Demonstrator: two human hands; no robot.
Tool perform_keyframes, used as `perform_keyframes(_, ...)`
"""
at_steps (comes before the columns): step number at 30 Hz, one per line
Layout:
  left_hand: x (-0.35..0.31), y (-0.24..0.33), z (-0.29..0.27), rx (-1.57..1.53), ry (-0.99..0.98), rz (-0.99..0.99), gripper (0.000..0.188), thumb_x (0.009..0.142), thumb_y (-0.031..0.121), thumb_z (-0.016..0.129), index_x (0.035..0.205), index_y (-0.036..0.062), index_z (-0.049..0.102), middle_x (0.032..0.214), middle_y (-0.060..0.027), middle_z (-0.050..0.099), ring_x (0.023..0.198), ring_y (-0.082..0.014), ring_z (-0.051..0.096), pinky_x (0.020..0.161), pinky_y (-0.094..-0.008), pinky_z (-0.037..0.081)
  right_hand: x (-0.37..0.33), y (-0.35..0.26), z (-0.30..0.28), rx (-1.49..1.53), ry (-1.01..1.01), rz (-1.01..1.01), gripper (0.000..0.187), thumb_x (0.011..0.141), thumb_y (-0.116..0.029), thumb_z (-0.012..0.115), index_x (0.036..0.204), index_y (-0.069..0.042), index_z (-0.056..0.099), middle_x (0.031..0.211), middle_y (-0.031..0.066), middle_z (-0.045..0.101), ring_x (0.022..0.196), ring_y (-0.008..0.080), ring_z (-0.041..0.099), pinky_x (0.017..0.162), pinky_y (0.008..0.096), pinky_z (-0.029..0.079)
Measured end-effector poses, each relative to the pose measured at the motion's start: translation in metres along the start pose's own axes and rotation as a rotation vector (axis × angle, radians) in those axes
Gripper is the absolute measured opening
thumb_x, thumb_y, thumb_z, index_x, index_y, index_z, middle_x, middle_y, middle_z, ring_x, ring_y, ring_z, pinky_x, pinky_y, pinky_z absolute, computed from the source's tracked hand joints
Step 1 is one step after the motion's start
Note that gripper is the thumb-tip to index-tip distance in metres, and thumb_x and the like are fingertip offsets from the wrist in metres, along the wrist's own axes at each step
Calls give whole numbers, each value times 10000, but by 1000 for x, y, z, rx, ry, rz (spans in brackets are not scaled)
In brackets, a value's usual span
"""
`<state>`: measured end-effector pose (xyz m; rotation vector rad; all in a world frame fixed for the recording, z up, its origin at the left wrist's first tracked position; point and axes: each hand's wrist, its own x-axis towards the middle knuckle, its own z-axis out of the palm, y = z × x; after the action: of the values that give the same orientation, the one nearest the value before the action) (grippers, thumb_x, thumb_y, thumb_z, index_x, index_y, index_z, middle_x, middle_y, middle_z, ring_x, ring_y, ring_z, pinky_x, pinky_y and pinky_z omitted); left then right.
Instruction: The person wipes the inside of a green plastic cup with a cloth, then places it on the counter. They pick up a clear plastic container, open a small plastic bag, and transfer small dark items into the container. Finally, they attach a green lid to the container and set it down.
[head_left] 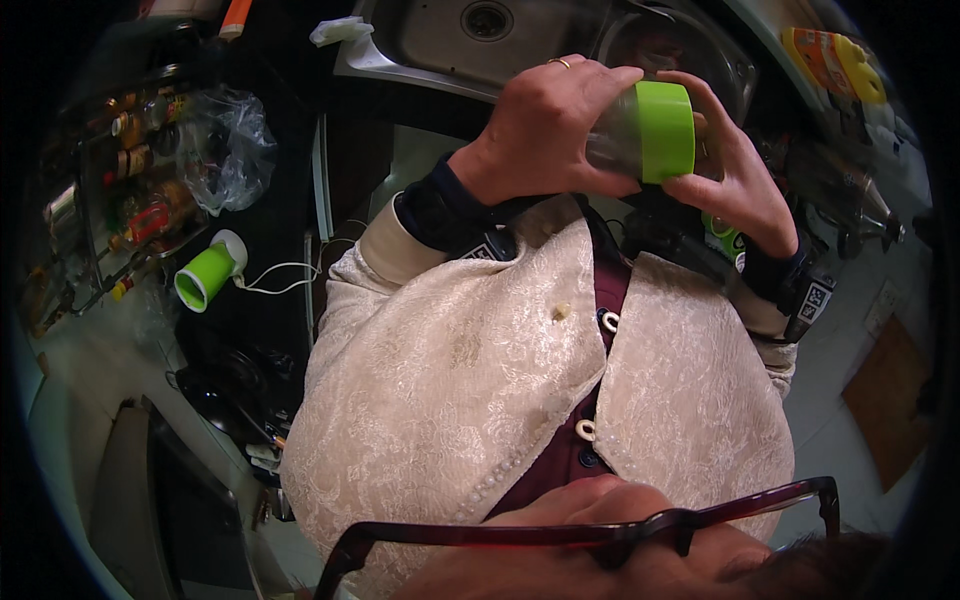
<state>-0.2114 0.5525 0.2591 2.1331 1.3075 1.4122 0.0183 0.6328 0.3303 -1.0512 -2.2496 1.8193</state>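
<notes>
Both hands are up in front of the chest, holding one small clear jar [612, 140] with a bright green lid [667, 131]. Left hand [545, 130] is wrapped tight around the clear part, with a gold ring [560, 63] on one finger. Right hand [725, 165] is curled around the green lid end, fingers closed on it. The jar lies on its side between the two hands, with its lid pointing to the person's right.

Close to the body is a cream patterned vest [470, 370] over a dark red shirt, and dark glasses [600, 530] sit at the bottom of the view.

A bit further, on the dark counter [280, 230] to the left, lies a green and white cup-like thing [208, 272] on its side with a thin white cord [280, 278]. Past it is a crinkly clear plastic bag [225, 145] and a rack of little bottles [135, 170].

Furthest away is the metal sink [470, 40], just beyond the hands.

What could go wrong? I think the jar could slip, because it is smooth and held in the air, not over the counter. If the lid pops off fast while the jar is sideways, whatever is inside could spill on the vest or the floor. I cannot tell what is inside.
</notes>
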Motion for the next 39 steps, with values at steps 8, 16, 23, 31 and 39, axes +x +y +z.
perform_keyframes(8, 1, 0, 0, 141, -16, 42, 864, 568, 386, 934, 1301, 43, 632, 1119, -133, 712, 980, -297, 702, 848, -391, 566, 9, 13, -2, -149, 78, -168, 802, 828, -366, 795, 1453, -29, 423, 1168, 152, 643, 1016, 235, 678, 917, 355, 548)
perform_keyframes(16, 4, -1, -1, 179, -13, 82, 861, 536, 372, 944, 1268, 40, 635, 1083, -123, 709, 970, -295, 696, 849, -388, 562, 9, 7, 2, 291, 102, 206, 678, 982, -493, 612, 1477, -82, 397, 1149, 125, 618, 942, 166, 670, 713, 254, 568)
perform_keyframes(23, 6, -10, -4, 123, 78, 75, 770, 546, 383, 911, 1188, 43, 654, 1000, -105, 707, 900, -280, 704, 848, -397, 561, 11, 14, 11, 34, 109, -178, 760, 930, -446, 704, 1514, -109, 352, 1145, 132, 604, 935, 201, 679, 782, 283, 580)
perform_keyframes(31, 4, -8, 2, 209, 50, 97, 788, 537, 368, 925, 1210, 57, 657, 1058, -113, 715, 966, -282, 708, 893, -422, 555, 7, 0, -9, 272, -63, 467, 786, 974, -578, 555, 1529, -59, 354, 1168, 136, 648, 787, 181, 712, 697, 295, 588)
perform_keyframes(39, 1, -11, 3, 83, 85, 50, 807, 537, 374, 926, 1227, 58, 652, 1061, -113, 714, 973, -291, 703, 895, -425, 552, 10, 19, 6, 16, 75, -203, 882, 863, -310, 816, 1549, -82, 312, 1120, 126, 643, 1155, 216, 642, 869, 346, 585)
